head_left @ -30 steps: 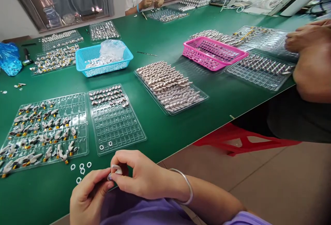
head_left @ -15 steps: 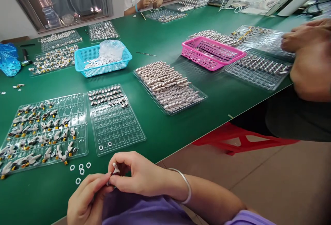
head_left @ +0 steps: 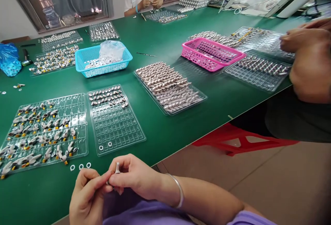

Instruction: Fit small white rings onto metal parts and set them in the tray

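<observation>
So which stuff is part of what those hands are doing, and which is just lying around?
Seems part of it:
- white piece, held between left grip and right grip
- white rings close by
- near-left tray of white parts
- tray beside it, partly filled

Probably just lying around:
- thin stick
- blue bag
- pink basket, nearer someone else

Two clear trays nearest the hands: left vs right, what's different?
The left tray holds stemmed white-and-yellow pieces; the right tray holds rounded dark-and-pale pieces plus two white rings. Pieces in the left tray point various ways; the right tray's rounded pieces sit in rows towards its far end. Both are clear, pocketed and flat on the green table.
</observation>
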A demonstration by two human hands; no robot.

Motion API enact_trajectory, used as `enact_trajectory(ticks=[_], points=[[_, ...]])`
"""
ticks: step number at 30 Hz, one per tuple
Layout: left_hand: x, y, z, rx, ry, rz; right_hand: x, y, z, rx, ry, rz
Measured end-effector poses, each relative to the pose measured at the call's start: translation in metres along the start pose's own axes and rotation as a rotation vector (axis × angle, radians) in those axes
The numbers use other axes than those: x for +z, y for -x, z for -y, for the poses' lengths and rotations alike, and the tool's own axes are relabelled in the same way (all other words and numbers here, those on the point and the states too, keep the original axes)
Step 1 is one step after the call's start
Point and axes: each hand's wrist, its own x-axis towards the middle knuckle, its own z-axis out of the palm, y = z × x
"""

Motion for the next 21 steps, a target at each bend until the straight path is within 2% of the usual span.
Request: enact_trajectory(ticks=[5,8,11,16,19,21], points=[[-0.001,0.001,0.004,-0.189,0.17,0.015,-0.001,-0.002,-0.002,0.099,-0.121,0.048],[-0.002,0.002,0.008,-0.358,0.324,-0.004,-0.003,-0.002,0.004,0.124,-0.116,0.089],[-0.003,0.002,0.011,-0.459,0.376,-0.051,-0.008,-0.004,0.01,0.133,-0.077,0.093],[-0.006,0.0,0.012,-0.444,0.351,-0.006,-0.017,-0.005,0.015,0.188,-0.018,0.161],[-0.009,-0.002,0.006,-0.393,0.294,0.032,-0.018,-0.004,0.011,0.163,-0.046,0.223],[-0.01,-0.005,0.001,-0.382,0.247,0.015,-0.017,-0.004,0.006,0.145,-0.096,0.239]])
